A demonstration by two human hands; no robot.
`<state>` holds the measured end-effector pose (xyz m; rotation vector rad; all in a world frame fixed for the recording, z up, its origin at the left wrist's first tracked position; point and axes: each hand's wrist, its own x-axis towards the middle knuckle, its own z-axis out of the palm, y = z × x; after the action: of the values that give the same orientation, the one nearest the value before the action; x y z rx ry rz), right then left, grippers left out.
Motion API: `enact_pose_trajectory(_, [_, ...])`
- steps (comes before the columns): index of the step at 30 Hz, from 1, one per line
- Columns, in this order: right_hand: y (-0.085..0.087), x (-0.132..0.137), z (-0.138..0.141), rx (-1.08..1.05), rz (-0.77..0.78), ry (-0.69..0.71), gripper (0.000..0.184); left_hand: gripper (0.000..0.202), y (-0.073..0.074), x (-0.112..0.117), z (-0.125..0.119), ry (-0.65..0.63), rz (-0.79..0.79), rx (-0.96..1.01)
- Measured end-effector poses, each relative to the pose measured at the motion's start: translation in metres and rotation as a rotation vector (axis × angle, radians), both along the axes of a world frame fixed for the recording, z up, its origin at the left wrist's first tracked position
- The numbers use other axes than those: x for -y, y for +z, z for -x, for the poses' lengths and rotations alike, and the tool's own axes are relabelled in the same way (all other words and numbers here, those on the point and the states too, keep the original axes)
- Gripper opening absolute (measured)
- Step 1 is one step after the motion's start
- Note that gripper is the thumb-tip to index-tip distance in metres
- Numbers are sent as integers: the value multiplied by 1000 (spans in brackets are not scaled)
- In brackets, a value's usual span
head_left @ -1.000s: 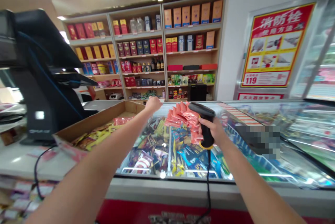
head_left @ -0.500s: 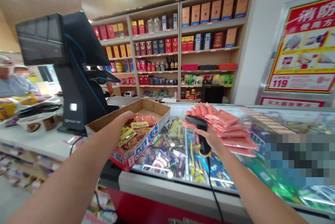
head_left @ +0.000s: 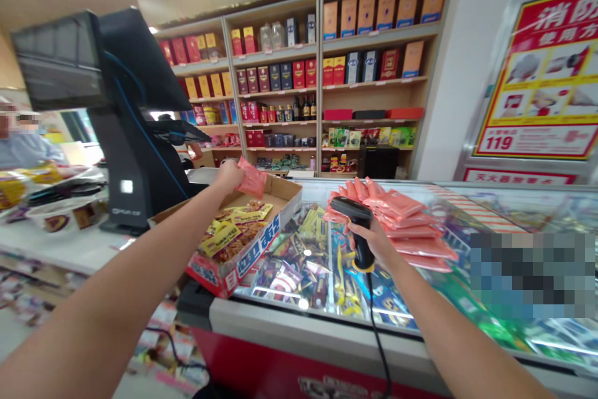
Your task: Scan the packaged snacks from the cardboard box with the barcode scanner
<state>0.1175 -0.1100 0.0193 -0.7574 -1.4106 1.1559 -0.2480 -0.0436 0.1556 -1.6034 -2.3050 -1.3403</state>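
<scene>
My left hand (head_left: 228,176) is raised over a cardboard box (head_left: 238,262) and pinches a salmon-pink sealed packet (head_left: 252,178). The box holds yellow snack packets (head_left: 228,240). My right hand (head_left: 369,243) grips a black corded barcode scanner (head_left: 359,231), its head tilted down. Just behind that hand, a heap of similar pink packets (head_left: 392,221) lies on the glass lid of a chest freezer (head_left: 327,318). The scanner's black cord (head_left: 374,324) hangs down past the freezer's front edge.
A black checkout terminal (head_left: 107,94) stands on a white counter (head_left: 60,246) at the left, with a person (head_left: 21,144) beyond it. Wooden shelves (head_left: 280,81) of boxed goods and bottles fill the back. A fire hydrant poster (head_left: 537,75) hangs at the right.
My left hand has risen from the box with a pink packet that lay inside it. My right hand and the scanner have barely moved, and the view has shifted only slightly.
</scene>
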Motion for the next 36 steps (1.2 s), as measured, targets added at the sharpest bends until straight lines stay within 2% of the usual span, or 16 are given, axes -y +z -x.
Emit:
enact_pose_trajectory(2, [-1, -2, -1, -5, 7, 2, 22, 8, 17, 15, -24, -36, -53, -93])
enact_pose_trajectory(3, [-1, -2, -1, -6, 11, 6, 22, 8, 21, 24, -39, -73, -90, -112])
enact_pose_trajectory(5, [-1, -3, -1, -14, 16, 8, 23, 7, 15, 38, -73, -131, -162, -108])
enact_pose_trajectory(6, [0, -3, -2, -19, 18, 7, 23, 8, 5, 43, -90, -152, -188, -87])
enact_pose_trajectory(8, [1, -2, -2, -39, 13, -11, 23, 10, -27, 45, -121, -209, -207, 17])
enact_pose_trajectory(10, [3, 0, -2, -60, -2, -35, 24, 16, -70, 38, -142, -266, -235, 167])
enact_pose_trajectory(13, [7, 1, -3, -39, -7, -58, 26, 22, -129, 20, -157, -295, -306, 393])
enact_pose_trajectory(15, [9, 2, -3, 27, 14, -51, 26, 24, -156, 8, -158, -306, -329, 512])
enact_pose_trajectory(17, [10, 3, -3, 97, 44, -51, 25, 25, -171, -1, -155, -328, -336, 594])
enact_pose_trajectory(21, [9, 1, -3, 182, 76, -71, 22, 22, -180, -7, -151, -364, -356, 656])
enact_pose_trajectory(36, [6, 0, -3, 137, 92, -67, 24, 20, -179, -5, -153, -345, -364, 680])
